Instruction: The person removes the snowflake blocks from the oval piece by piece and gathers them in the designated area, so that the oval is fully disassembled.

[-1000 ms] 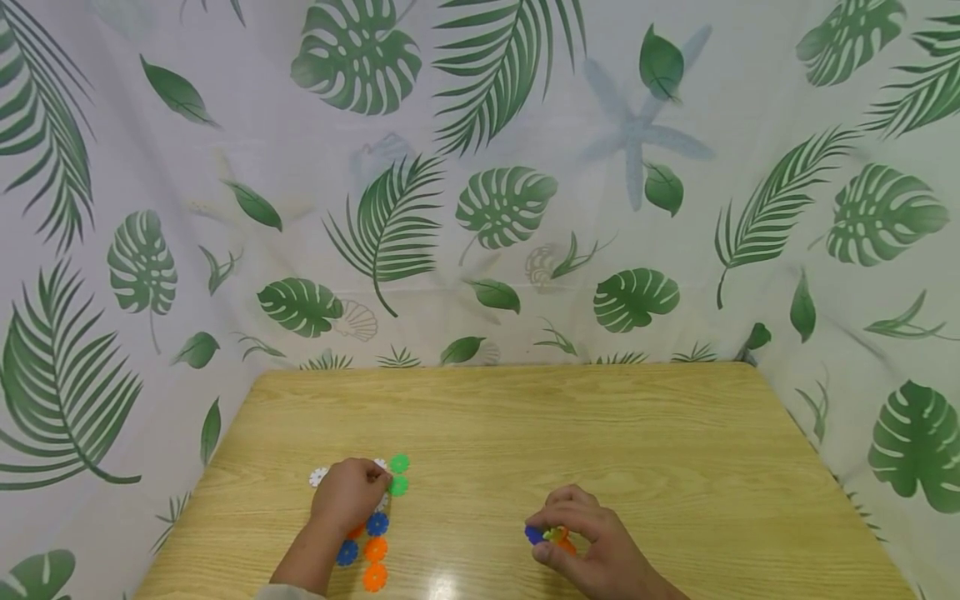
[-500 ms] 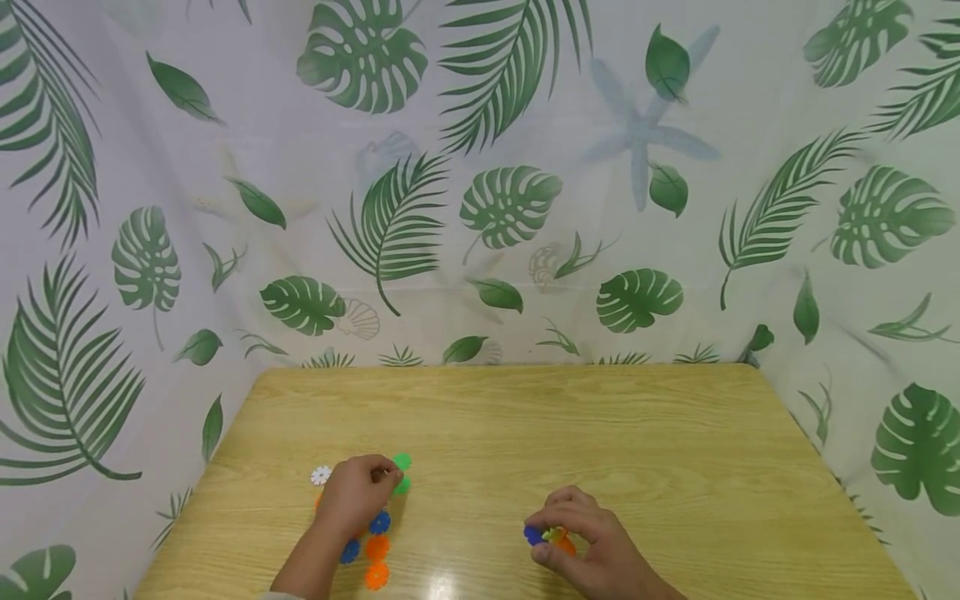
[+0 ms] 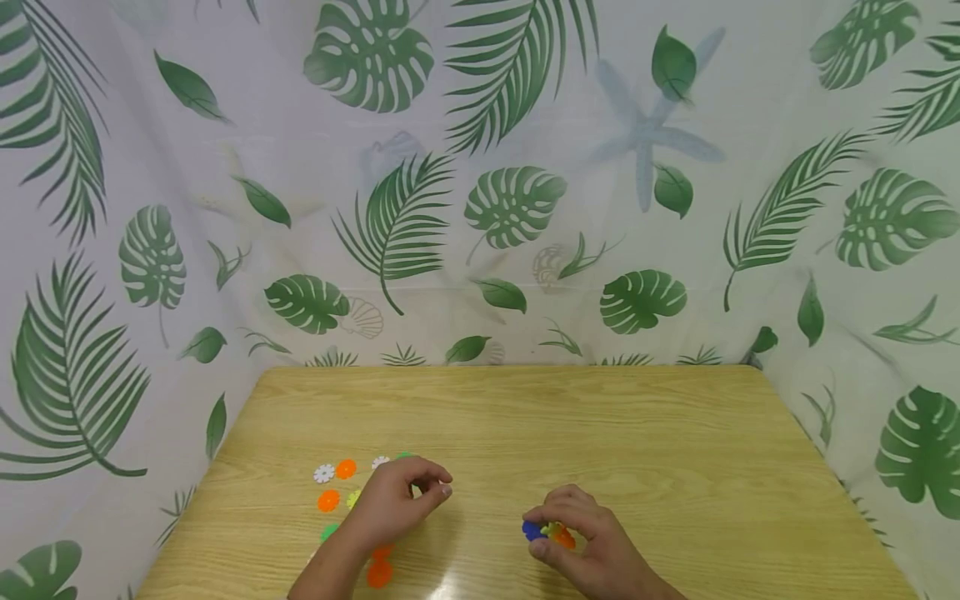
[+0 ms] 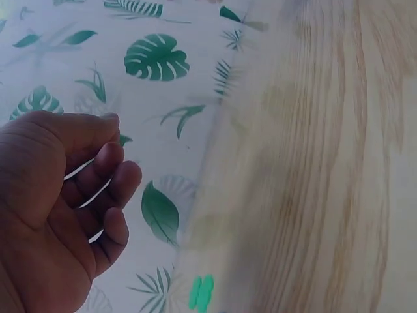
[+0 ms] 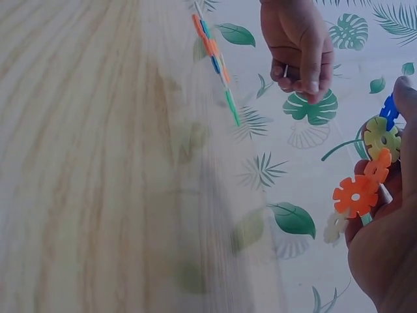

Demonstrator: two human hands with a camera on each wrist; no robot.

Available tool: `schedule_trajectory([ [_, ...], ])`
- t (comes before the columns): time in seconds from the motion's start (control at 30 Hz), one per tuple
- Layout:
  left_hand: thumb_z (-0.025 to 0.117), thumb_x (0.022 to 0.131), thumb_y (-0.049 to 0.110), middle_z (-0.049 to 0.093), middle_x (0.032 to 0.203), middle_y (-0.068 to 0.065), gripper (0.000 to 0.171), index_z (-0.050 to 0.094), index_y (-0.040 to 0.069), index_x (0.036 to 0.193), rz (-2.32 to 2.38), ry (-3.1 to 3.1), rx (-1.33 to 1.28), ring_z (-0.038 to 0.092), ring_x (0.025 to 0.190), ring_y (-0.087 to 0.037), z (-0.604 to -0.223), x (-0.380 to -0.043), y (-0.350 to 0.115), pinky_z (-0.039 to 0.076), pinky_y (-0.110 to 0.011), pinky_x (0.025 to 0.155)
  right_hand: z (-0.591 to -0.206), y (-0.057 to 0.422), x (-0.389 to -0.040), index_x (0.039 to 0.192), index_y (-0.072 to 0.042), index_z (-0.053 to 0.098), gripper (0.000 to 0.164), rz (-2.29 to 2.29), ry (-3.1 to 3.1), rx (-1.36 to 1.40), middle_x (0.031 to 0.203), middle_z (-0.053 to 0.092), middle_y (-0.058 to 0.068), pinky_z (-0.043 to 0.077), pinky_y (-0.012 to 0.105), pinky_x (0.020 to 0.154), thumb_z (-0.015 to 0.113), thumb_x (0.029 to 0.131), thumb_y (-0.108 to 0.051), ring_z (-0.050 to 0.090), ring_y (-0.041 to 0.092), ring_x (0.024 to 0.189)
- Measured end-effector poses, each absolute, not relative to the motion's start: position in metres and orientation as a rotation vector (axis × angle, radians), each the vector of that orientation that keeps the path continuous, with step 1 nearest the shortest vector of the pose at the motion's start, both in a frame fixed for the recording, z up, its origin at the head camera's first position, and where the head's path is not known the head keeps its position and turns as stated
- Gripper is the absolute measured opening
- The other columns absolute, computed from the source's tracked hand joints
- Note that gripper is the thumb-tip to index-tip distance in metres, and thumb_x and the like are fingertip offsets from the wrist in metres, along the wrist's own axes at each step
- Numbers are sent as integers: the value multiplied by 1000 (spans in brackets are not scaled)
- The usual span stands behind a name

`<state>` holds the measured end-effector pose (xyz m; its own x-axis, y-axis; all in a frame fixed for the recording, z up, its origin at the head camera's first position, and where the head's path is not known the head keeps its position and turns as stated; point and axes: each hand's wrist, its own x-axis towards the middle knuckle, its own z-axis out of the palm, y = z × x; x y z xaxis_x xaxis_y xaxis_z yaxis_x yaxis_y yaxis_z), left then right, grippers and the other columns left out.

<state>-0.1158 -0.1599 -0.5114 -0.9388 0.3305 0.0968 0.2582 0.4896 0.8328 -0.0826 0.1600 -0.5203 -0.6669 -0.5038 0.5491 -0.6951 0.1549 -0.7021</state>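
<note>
My right hand (image 3: 600, 537) grips a short chain of interlocking plastic snowflake discs. In the right wrist view the chain shows a blue disc (image 5: 389, 112), a yellow-green disc (image 5: 381, 138), orange discs (image 5: 355, 197) and a whitish disc (image 5: 335, 227), partly covered by fingers. My left hand (image 3: 397, 504) hovers just right of the loose discs with loosely bent fingers; thumb and forefinger stand apart, and nothing shows between them. Beneath and left of it lie loose discs, among them a white disc (image 3: 324, 473) and an orange disc (image 3: 328, 500); the hand and forearm hide others.
The wooden table (image 3: 645, 433) carries the loose discs on its left side. Behind it and along both sides hangs a white leaf-patterned cloth (image 3: 510, 333). A green disc (image 3: 405, 456) peeks out behind the left hand.
My left hand has moved right, off the green and white discs, and its thumb and forefinger have parted. The right hand keeps its chain in nearly the same place.
</note>
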Motion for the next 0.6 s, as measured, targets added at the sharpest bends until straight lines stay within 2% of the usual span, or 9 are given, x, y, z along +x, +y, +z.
schedule_trajectory([
  [0.17,71,100,34,67,90,15,8,77,31,105,1455,2638,619,62,81,-9,-506,-112,-149,50,-30,70,-521,158,-83,123,-21,71,35,1519,-2250,1171,103,67,-3,50,32,87,76,93,-3,58,14,103],
  [0.4,72,100,30,67,90,15,8,76,30,107,1457,2596,697,62,81,-6,-503,-108,-136,50,-28,70,-521,157,-84,122,-22,72,30,1508,-2249,1172,101,68,0,51,31,86,75,95,-7,58,13,101],
  [0.6,75,98,33,68,92,16,10,76,32,108,1491,2583,789,63,83,-5,-500,-103,-128,50,-29,73,-523,155,-86,121,-20,72,33,1506,-2188,1204,99,67,-2,51,31,84,77,93,-5,58,14,100],
])
